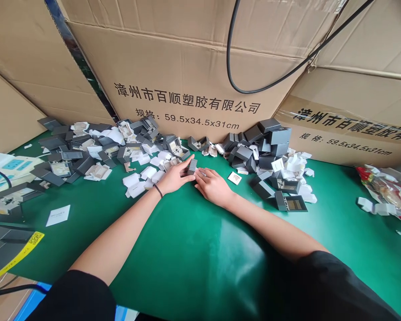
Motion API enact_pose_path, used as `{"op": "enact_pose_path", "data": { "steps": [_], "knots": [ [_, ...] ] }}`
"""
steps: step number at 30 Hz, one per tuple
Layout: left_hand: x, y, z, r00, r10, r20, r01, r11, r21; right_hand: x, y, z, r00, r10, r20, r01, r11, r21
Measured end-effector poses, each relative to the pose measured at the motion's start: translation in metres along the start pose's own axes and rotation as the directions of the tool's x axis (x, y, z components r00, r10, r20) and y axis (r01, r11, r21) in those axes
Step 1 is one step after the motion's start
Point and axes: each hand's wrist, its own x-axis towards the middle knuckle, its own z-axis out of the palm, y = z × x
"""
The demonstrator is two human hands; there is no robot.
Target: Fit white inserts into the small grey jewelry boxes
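Head view: left hand (175, 178) pinches a small dark-grey rectangular box (192, 166) over the glossy green tabletop (173, 254)! Right hand (214, 186) meets it from the right, its grip impossible to tell.

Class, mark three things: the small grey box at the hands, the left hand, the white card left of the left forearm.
Small grey box (192, 166): head view, a visible side.
Left hand (175, 179): head view, its back.
White card (58, 216): head view, printed side.
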Motion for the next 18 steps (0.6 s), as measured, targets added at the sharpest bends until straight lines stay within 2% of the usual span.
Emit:
{"op": "enact_pose_path", "data": {
  "steps": [4,7,10,12,14,16,18],
  "knots": [
    [0.000,0.000,0.001,1.000,0.018,0.018,-0.018,1.000,0.023,-0.001,-0.006,0.001,0.999,0.036,0.026,-0.036,0.999,-0.004],
    [0.001,0.000,0.001,1.000,0.029,0.006,-0.029,0.998,0.051,-0.003,-0.005,-0.002,0.997,0.070,0.009,-0.071,0.995,0.076],
    [0.001,0.001,0.002,1.000,0.018,-0.003,-0.018,1.000,0.022,-0.005,0.000,-0.006,0.990,0.140,-0.006,-0.132,0.946,0.295],
    [-0.001,0.004,0.003,1.000,0.010,-0.012,-0.010,1.000,-0.009,-0.008,0.003,-0.008,0.975,0.217,-0.050,-0.168,0.862,0.478],
    [-0.004,0.008,0.004,1.000,0.024,-0.016,-0.024,0.999,-0.047,-0.010,0.005,-0.010,0.940,0.318,-0.125,-0.185,0.780,0.598],
    [-0.011,0.014,0.007,0.999,0.052,0.007,-0.051,0.993,-0.104,-0.011,0.006,-0.012,0.876,0.448,-0.177,-0.233,0.715,0.659],
    [-0.017,0.020,0.012,0.997,0.070,0.038,-0.063,0.984,-0.164,-0.012,0.008,-0.013,0.814,0.565,-0.137,-0.303,0.613,0.730]
  ]
}}
